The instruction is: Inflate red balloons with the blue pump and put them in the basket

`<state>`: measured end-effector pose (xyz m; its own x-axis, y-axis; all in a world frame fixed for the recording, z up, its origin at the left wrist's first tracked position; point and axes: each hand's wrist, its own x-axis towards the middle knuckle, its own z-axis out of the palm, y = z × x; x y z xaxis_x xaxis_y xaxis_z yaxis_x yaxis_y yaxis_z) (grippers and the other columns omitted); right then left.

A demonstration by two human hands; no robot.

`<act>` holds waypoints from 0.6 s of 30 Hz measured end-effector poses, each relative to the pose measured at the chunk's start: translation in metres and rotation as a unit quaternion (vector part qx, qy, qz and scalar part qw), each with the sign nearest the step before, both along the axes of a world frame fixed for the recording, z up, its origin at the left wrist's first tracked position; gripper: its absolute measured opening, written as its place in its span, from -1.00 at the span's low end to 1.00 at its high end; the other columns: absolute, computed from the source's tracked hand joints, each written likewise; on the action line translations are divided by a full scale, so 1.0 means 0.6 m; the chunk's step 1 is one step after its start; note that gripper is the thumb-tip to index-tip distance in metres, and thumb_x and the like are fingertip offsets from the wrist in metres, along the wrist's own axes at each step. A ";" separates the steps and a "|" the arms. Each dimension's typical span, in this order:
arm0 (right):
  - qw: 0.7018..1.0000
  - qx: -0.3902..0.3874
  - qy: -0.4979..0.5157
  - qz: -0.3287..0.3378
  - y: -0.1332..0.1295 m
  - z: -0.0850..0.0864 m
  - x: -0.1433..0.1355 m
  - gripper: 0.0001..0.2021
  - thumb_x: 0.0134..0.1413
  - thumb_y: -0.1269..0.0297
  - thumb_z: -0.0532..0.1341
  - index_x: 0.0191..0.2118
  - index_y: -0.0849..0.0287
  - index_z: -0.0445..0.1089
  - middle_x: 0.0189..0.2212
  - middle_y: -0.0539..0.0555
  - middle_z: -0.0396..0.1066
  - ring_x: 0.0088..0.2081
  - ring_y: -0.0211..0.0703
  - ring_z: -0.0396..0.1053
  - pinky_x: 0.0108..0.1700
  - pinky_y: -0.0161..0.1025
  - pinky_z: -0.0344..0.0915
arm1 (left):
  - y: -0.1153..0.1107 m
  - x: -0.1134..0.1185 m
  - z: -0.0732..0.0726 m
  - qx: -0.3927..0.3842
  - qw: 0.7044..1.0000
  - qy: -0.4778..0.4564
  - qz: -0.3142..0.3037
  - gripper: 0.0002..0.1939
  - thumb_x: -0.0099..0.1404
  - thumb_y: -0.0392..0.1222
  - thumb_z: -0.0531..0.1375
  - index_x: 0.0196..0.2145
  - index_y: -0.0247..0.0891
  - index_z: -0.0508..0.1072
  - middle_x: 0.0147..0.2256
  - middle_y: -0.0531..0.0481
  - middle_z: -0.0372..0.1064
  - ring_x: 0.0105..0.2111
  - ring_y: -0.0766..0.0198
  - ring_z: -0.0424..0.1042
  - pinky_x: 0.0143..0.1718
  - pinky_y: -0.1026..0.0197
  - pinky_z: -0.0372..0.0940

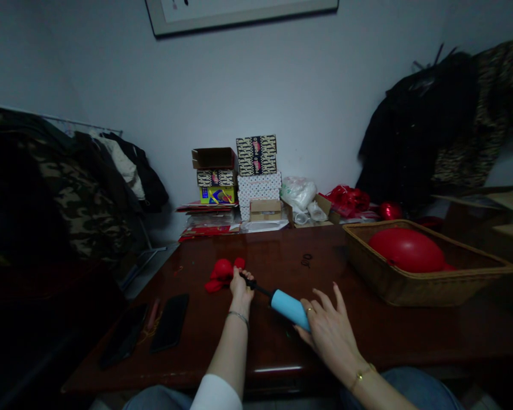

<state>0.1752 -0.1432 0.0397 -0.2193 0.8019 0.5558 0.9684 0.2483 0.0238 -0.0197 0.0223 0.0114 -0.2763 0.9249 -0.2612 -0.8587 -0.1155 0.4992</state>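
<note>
A hand balloon pump with a light blue barrel (289, 309) and a black rod lies slantwise between my hands above the table. My left hand (241, 285) is closed around the pump's black far end. Right beside those fingers is a small, partly filled red balloon (223, 270) with flat red parts around it; whether its neck is pinched there is hidden. My right hand (330, 324) holds the near end of the blue barrel, thumb underneath and several fingers raised and spread.
A wicker basket (404, 286) with a large red balloon (406, 250) stands on the right. Two dark phones (170, 322) lie at the left of the brown table (277, 250). Small dark bands (306, 260) lie mid-table. Stacked boxes (259, 193) and plastic bags (299, 193) stand behind.
</note>
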 end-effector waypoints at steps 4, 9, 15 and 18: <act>1.000 0.006 0.003 0.003 -0.011 -0.001 0.011 -0.58 -0.05 0.06 0.24 -0.08 0.21 0.38 -0.25 0.13 0.48 0.02 0.07 0.25 0.25 0.20 -0.36 | 0.009 -0.023 0.007 0.007 1.000 0.011 0.012 -0.71 0.32 -0.11 0.08 -0.52 -0.25 0.16 -0.68 0.19 0.06 -0.76 0.51 0.08 -0.74 0.45 0.04; 1.000 0.010 0.008 -0.006 -0.016 0.004 0.009 -0.57 -0.07 0.09 0.25 -0.09 0.22 0.39 -0.26 0.14 0.48 0.03 0.08 0.24 0.26 0.19 -0.38 | 0.008 -0.030 0.018 0.004 1.000 -0.001 0.000 -0.70 0.36 -0.15 0.01 -0.53 -0.26 0.16 -0.69 0.18 0.05 -0.75 0.51 0.08 -0.74 0.46 0.04; 1.000 0.004 0.003 -0.019 -0.010 0.005 -0.005 -0.59 -0.07 0.09 0.25 -0.11 0.23 0.39 -0.27 0.16 0.48 0.04 0.09 0.24 0.26 0.20 -0.38 | -0.003 -0.011 0.026 0.002 1.000 0.020 -0.002 -0.70 0.35 -0.16 0.03 -0.54 -0.26 0.16 -0.68 0.17 0.06 -0.74 0.51 0.10 -0.72 0.45 0.04; 1.000 0.004 -0.002 -0.022 -0.003 0.004 -0.015 -0.62 -0.05 0.10 0.24 -0.13 0.22 0.40 -0.27 0.17 0.48 0.03 0.09 0.24 0.25 0.20 -0.36 | -0.009 0.003 0.022 0.000 1.000 0.025 -0.011 -0.71 0.34 -0.19 0.04 -0.54 -0.26 0.17 -0.68 0.16 0.08 -0.74 0.49 0.11 -0.71 0.44 0.06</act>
